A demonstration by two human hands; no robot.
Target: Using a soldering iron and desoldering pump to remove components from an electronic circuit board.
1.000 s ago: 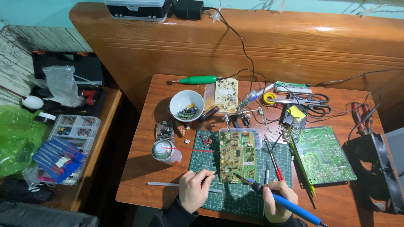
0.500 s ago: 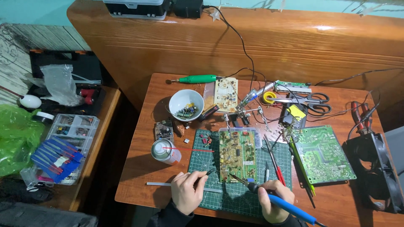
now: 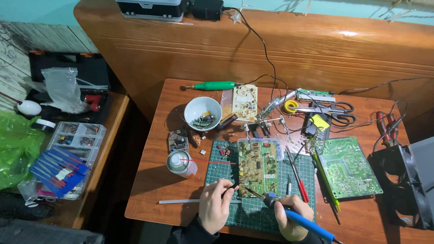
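While the right hand (image 3: pixel 291 217) is wrapped around the blue handle of a soldering iron (image 3: pixel 289 212), its thin metal tip slants up and left to the lower edge of the yellow-green rectangular circuit board (image 3: pixel 257 168). That board lies upright in the middle of the dark green gridded cutting mat (image 3: pixel 226 178), on the reddish-brown wooden table (image 3: pixel 153 180). The left hand (image 3: pixel 214 205) rests on the mat's lower left part, fingers pinched on a thin dark tool whose end points at the board's bottom left corner; what kind of tool it is cannot be told. Just left of the mat stands a white spray can with a thin red straw (image 3: pixel 181 162), and beyond it a white round bowl of small parts (image 3: pixel 202 113). A larger green circuit board (image 3: pixel 350 167) lies to the right of the mat, near a black cooling fan (image 3: pixel 400 180) at the table's right edge
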